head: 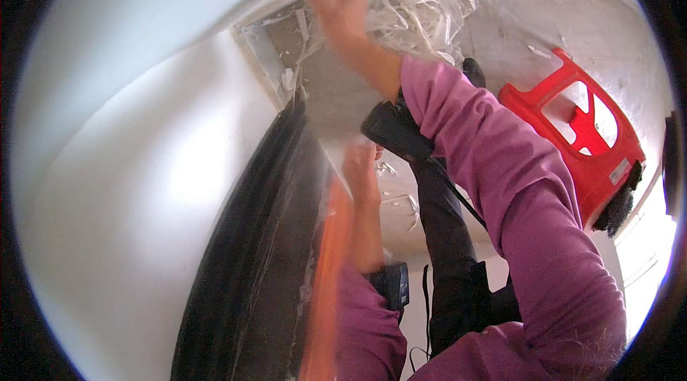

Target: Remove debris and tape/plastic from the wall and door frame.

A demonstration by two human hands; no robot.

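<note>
My right hand (339, 8) is raised to the corner where a pale trim strip (263, 8) runs along the white wall (134, 112). Its fingers are bent together and motion-blurred; whether they pinch anything is unclear. Lower down, my left hand (364, 174) is beside a blurred orange strip (327, 279) on the edge of a long dark panel or sheet (273, 252). Thin clear film seems to lie over that dark surface. The left fingertips are partly hidden, so their grip does not show. Both wrists wear black devices.
Crumpled clear plastic sheeting (418, 16) lies on the floor (515, 11) beyond my right hand. To the right is a red plastic step stool (582, 112), with a dark fuzzy thing (620, 204) against it. Torn scraps (400, 201) litter the floor near my dark-trousered leg (445, 220).
</note>
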